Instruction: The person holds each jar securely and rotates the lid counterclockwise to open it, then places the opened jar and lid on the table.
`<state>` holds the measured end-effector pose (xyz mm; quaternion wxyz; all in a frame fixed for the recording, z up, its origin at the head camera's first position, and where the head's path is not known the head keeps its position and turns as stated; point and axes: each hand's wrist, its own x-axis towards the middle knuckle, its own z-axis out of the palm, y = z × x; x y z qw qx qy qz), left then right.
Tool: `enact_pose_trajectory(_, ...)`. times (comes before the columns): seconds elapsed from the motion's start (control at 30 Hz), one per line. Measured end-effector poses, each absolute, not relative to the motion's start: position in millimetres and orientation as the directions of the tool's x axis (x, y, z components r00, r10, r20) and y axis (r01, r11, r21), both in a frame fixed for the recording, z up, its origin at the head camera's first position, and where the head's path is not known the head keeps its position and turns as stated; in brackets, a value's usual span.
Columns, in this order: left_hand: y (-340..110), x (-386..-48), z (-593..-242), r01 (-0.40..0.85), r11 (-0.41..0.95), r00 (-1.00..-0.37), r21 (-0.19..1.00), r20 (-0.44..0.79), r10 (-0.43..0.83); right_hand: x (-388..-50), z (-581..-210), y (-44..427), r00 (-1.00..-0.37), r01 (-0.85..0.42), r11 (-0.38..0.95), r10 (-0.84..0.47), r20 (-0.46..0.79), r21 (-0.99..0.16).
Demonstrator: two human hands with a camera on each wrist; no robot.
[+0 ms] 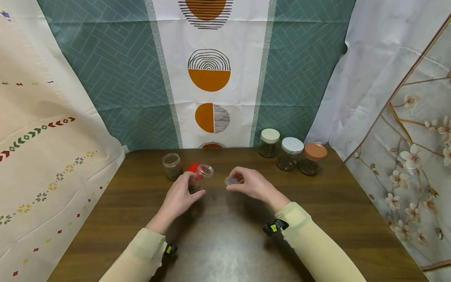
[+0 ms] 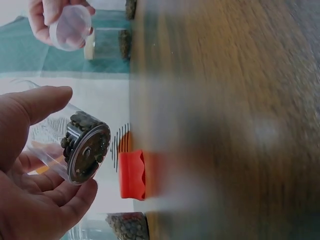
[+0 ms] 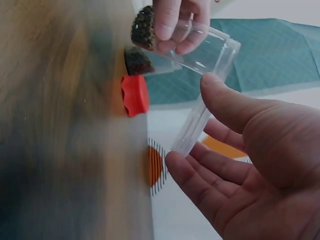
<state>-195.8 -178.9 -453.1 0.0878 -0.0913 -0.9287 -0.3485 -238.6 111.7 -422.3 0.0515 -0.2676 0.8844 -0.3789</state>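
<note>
My left hand (image 1: 180, 196) grips a clear open jar (image 1: 205, 170), tilted with its mouth toward the right. Small dark brown pieces lie in its bottom, seen best in the left wrist view. Between thumb and fingers, my right hand (image 1: 253, 183) pinches a translucent lid (image 3: 193, 127) by its rim. In the head view a gap separates lid and jar mouth. Just behind the held jar is a red lid (image 1: 193, 167) with a scalloped edge, partly hidden. Left of it stands another lidless clear jar (image 1: 172, 166) with similar dark pieces.
At the back right of the wooden table (image 1: 218, 243) stand three closed jars: one with a cream lid (image 1: 270, 135), one with a patterned lid (image 1: 292, 145), one with a copper-coloured lid (image 1: 315, 151). Cloth hangings border the back and sides.
</note>
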Motion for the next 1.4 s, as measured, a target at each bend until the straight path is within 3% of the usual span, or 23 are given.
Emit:
enact_pose_trajectory(0.87, -232, -188, -462, 0.119, 0.735, -0.983, 0.668, 0.183, -0.007, -254, -433, 38, -0.79, -0.562, 0.623, -0.598, 0.133, -0.544)
enact_pose_trajectory(1.4, -254, -196, -472, 0.06, 0.729, -0.984, 0.682, 0.164, -0.072, -263, -450, -6, -0.782, -0.585, 0.681, -0.617, 0.085, -0.441)
